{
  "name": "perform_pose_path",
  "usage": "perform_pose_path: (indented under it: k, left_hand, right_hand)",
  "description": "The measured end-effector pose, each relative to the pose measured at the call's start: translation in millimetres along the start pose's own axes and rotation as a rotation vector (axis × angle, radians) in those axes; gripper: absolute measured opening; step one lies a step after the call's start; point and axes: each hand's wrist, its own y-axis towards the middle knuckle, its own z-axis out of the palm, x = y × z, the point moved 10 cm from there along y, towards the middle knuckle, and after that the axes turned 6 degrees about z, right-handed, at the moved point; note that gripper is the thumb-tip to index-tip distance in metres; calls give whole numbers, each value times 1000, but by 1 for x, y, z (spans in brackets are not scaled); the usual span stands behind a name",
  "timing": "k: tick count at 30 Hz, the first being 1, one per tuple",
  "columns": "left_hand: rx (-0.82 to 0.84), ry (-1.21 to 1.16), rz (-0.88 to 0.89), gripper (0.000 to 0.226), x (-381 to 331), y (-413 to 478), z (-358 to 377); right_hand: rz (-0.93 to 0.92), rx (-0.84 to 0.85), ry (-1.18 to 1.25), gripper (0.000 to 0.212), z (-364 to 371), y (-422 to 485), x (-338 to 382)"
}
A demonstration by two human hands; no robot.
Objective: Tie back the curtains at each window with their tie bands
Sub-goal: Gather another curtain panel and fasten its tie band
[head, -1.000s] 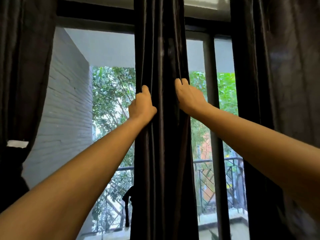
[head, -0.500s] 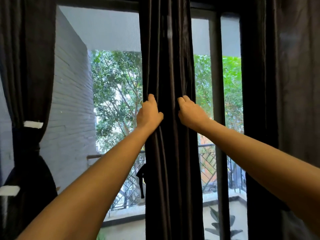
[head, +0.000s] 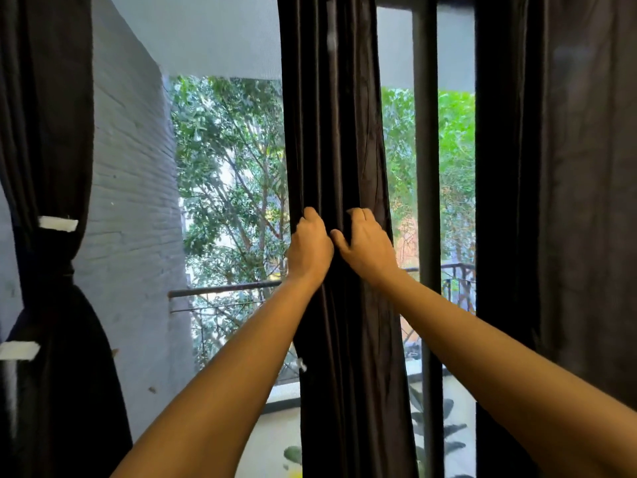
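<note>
Out past the glass, left of the left grip (head: pixel 309 248), a white brick wall (head: pixel 138 219) runs back toward leafy trees (head: pixel 234 167), with a dark balcony railing (head: pixel 224 288) just below grip level. Right of the right grip (head: pixel 367 248) stands a dark window post (head: pixel 425 201), and broad plant leaves (head: pixel 444 429) show well beneath.

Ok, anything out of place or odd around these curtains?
Nothing torn or spilled. On the tied left curtain, an upper white strip sits above the cinch and a lower white strip below it; purpose unclear. A small white scrap clings to the edge of the middle curtain, gripped by the left hand and right hand.
</note>
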Motion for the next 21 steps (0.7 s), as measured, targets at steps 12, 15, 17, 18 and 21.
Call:
perform_pose_path:
  k: [12, 15, 17, 18, 21]
  left_hand:
    - [74, -43, 23, 25, 15, -52, 24]
    - [130, -63, 24, 28, 22, -65, 37]
    - [168, -75, 20, 29, 27, -73, 44]
    - [183, -71, 16, 30, 30, -78, 47]
    - [190, -79, 4, 31, 37, -91, 51]
  right_hand:
    - [82, 43, 232, 18, 39, -52, -27]
    - [77, 37, 302, 23, 43, -67, -29]
    - [94, 40, 340, 30, 47, -75, -31]
    - [110, 40, 353, 33, 49, -79, -33]
    - [145, 54, 391, 34, 56, -89, -37]
